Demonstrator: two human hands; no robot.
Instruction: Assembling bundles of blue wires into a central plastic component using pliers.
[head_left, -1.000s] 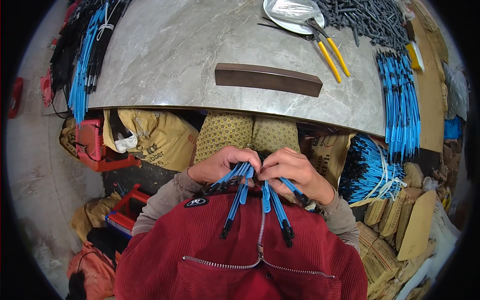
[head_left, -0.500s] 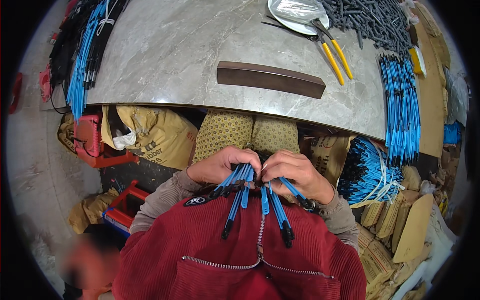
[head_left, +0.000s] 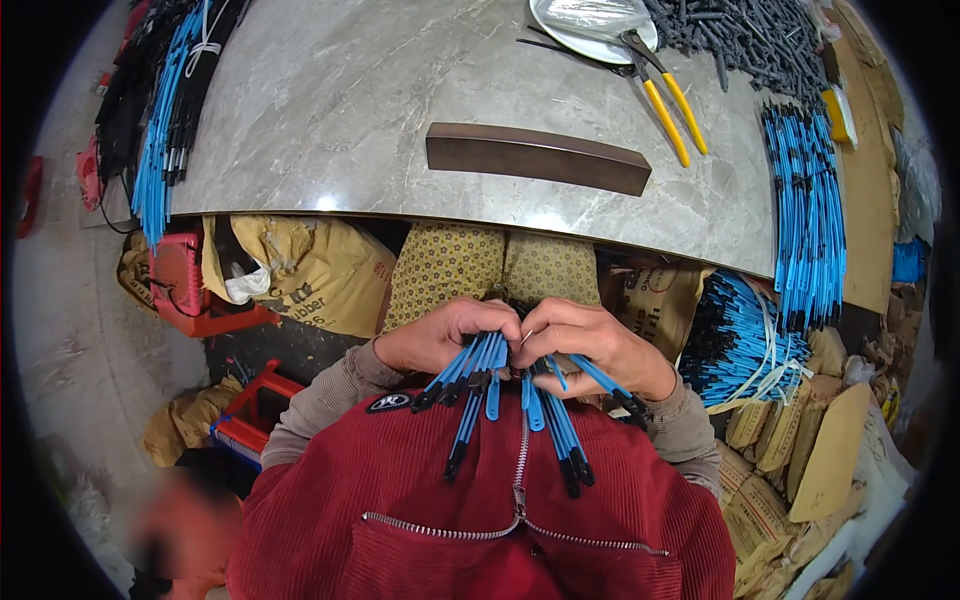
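Close against my red corduroy clothing, both hands work fingertip to fingertip on slim blue rods with black ends. My left hand is closed on a fan of blue rods, whose black tips point down toward my chest. Beside it my right hand pinches at the meeting point, with a thin pale strand at its fingertips. More blue rods hang below the right hand, and one sticks out under its palm toward the wrist. Where the rods meet between the hands is hidden by the fingers.
On the grey marbled table lie a dark brown bar, yellow-handled pliers, a white plate and a heap of dark grey pieces. Blue rod bundles lie right; others left. Red stools stand below left.
My right hand's thumb and fingers have shifted slightly, and the rods beneath it have swung a little right. The left hand keeps nearly the same place and grip.
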